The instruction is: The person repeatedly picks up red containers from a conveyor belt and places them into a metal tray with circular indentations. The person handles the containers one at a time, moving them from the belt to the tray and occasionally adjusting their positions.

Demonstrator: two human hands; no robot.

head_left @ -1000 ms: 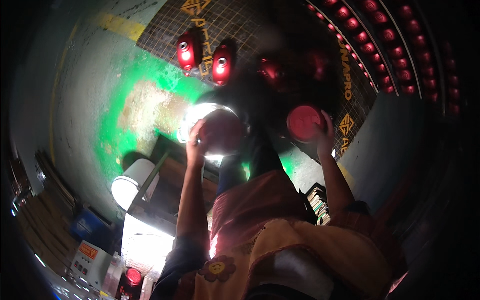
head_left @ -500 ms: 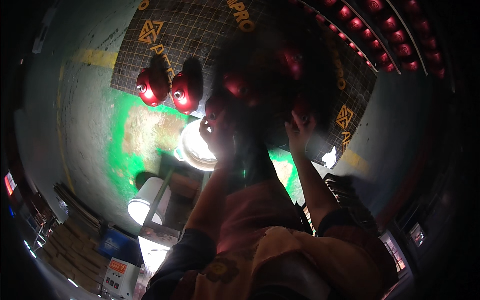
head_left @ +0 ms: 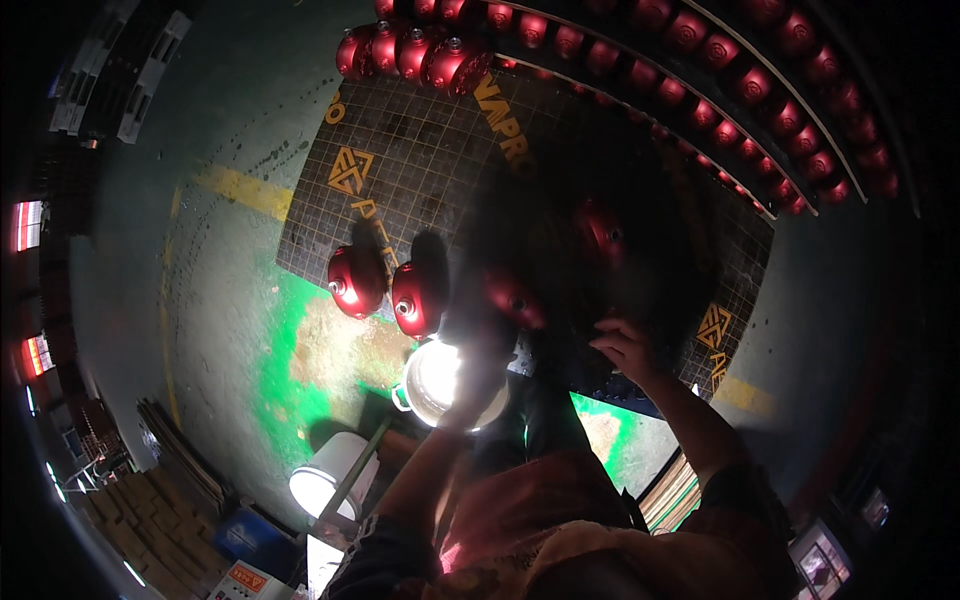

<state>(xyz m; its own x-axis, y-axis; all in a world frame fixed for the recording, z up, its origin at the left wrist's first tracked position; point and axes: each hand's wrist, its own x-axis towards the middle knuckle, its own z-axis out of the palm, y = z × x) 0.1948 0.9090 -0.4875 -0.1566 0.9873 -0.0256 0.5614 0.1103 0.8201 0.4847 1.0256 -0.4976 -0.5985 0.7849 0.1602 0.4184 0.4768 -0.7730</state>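
Note:
Several red rounded vessels with metal necks lie or stand on a dark gridded mat (head_left: 330, 190). Two brightly lit vessels, the outer one (head_left: 355, 282) and its neighbour (head_left: 420, 298), sit at the mat's near left edge. Deeper in shadow are a middle vessel (head_left: 515, 300) and a farther vessel (head_left: 600, 233). My left hand (head_left: 478, 375) reaches over the bright white bucket (head_left: 432, 385); its fingers are lost in glare and shadow. Over the mat's near right part, my right hand (head_left: 624, 350) has its fingers partly stretched and apart, with nothing visible in them.
Rows of red vessels (head_left: 720, 50) stand on racks at the far right, with several more (head_left: 460, 66) at the mat's far edge. A white pail (head_left: 330, 475) is at lower left, near flat brown cardboard (head_left: 150, 510) and a blue box (head_left: 252, 540). Green paint (head_left: 285, 370) marks the floor.
The view has tilted farther out, so more racked vessels show. My left hand has left the near vessel and come over the bucket. My right hand has come off the vessel it was touching.

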